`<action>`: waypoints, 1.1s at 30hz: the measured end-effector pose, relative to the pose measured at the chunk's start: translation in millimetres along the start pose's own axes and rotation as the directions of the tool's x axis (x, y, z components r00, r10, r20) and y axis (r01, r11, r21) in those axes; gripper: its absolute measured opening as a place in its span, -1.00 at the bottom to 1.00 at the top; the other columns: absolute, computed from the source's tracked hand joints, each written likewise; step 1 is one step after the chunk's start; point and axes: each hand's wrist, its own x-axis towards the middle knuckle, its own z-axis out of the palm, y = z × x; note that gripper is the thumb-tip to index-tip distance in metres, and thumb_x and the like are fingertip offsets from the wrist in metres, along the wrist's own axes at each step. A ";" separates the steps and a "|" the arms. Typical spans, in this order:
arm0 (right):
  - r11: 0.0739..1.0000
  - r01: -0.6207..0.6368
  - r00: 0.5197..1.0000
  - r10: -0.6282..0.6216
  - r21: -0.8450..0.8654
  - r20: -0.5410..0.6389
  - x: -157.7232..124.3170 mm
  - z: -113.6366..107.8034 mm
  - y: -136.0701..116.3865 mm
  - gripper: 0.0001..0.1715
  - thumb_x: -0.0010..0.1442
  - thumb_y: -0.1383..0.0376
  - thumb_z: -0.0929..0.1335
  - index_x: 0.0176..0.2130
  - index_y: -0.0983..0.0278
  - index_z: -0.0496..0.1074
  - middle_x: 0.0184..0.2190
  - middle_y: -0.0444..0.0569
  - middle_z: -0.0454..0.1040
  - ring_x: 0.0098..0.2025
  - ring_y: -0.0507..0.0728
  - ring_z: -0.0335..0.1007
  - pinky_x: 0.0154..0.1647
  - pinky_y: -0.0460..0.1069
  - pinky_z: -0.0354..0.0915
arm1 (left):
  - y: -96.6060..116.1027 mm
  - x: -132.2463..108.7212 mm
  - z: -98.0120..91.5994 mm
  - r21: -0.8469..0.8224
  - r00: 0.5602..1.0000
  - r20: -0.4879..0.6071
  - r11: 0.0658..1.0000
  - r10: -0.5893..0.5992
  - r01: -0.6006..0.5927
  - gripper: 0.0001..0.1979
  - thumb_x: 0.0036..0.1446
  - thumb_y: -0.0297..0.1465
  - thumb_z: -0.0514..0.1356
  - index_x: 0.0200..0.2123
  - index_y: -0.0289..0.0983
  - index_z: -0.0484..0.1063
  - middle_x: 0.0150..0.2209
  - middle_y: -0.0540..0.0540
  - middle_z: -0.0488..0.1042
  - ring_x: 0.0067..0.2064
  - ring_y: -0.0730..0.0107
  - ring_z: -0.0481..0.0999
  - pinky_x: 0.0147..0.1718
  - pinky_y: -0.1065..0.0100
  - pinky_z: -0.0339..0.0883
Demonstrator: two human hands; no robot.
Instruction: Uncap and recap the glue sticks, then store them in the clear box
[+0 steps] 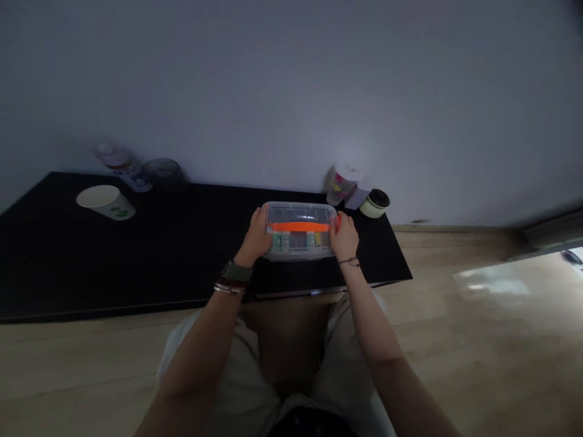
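Observation:
A clear plastic storage box [298, 212] with an orange handle [300, 227] across its lid is at the front middle of the black table. Small green-labelled bottles and a yellow item show through its wall. My left hand [259, 237] grips the box's left end, its fingers curled over the side. At the opposite end, my right hand [345, 235] is closed around the edge, by an orange latch. The fingers' undersides are hidden. Whether the box rests on the table or is slightly raised, I cannot tell.
The black table [200, 261] stands against a pale wall. On its left are a paper cup [112, 204], a white spray can or bottle [122, 165] and a dark round container [164, 174]. Back right hold a patterned plastic cup [341, 184], a small box [357, 196] and a lidded jar [374, 204].

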 end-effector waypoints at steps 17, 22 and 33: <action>0.959 0.132 0.989 -0.112 -0.252 0.092 -5.0 -12.0 -19.9 -0.54 0.35 0.46 0.15 0.09 0.31 0.47 -0.01 0.23 0.48 -0.01 0.27 0.43 -0.08 0.08 0.34 | 1.1 7.3 -6.2 0.027 1.000 0.006 1.000 0.012 -0.013 -0.26 0.01 -0.54 0.13 0.33 -0.32 0.24 0.39 -0.27 0.16 0.44 -0.07 0.06 0.43 -0.10 -0.10; 0.961 0.244 0.969 -0.248 -0.129 -0.014 -11.5 -21.0 -15.6 -0.55 0.37 0.40 0.16 0.13 0.34 0.44 0.05 0.25 0.48 0.11 0.30 0.37 0.12 0.18 0.30 | -5.0 13.2 -5.0 0.004 0.998 -0.030 0.998 0.062 -0.062 -0.33 0.05 -0.49 0.16 0.29 -0.33 0.27 0.35 -0.29 0.25 0.41 -0.08 0.14 0.41 -0.15 -0.06; 0.620 -0.626 0.634 0.050 0.474 0.772 -191.3 71.8 59.0 -0.89 0.20 0.26 0.44 -0.32 0.27 0.53 -0.47 -0.08 0.52 -0.35 0.12 0.50 -0.11 0.07 0.44 | 60.4 -31.6 -10.3 0.248 0.862 -0.265 0.894 0.432 -0.372 -0.54 0.27 -0.38 0.15 0.22 -0.33 0.30 0.36 -0.23 0.20 0.41 0.04 0.12 0.42 -0.01 -0.01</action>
